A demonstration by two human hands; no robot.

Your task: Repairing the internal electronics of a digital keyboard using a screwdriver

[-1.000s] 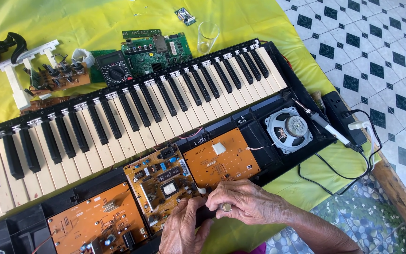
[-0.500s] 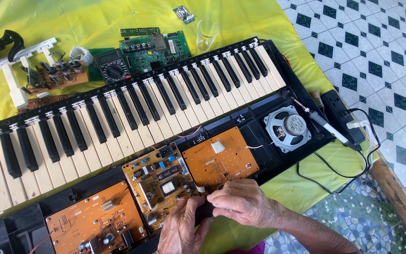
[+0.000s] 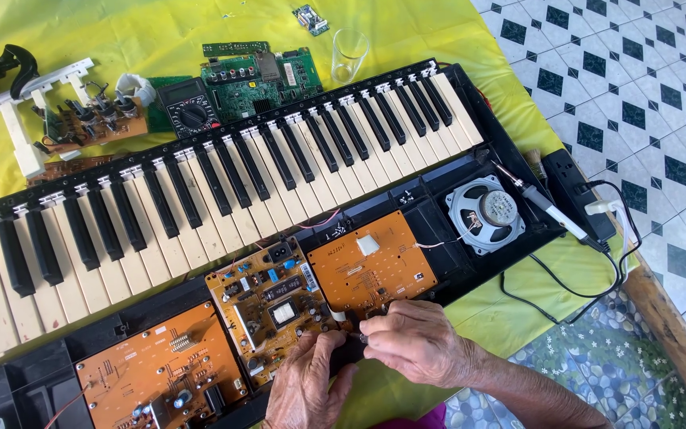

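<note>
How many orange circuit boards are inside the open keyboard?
3: one board at lower left, a middle board by the left hand, a right board beside the speaker.

two bare hands are seen, the left hand (image 3: 305, 388) and the right hand (image 3: 416, 342), wrinkled and veined, with short nails. the right forearm is uncovered; no rings or watch are worn.

Place: home repair bench (image 3: 160, 32), yellow cloth, tiled floor (image 3: 637, 95).
Signs: opened keyboard (image 3: 224, 183), loose circuit boards (image 3: 260, 75), multimeter (image 3: 188, 111), soldering iron (image 3: 545, 205).
</note>
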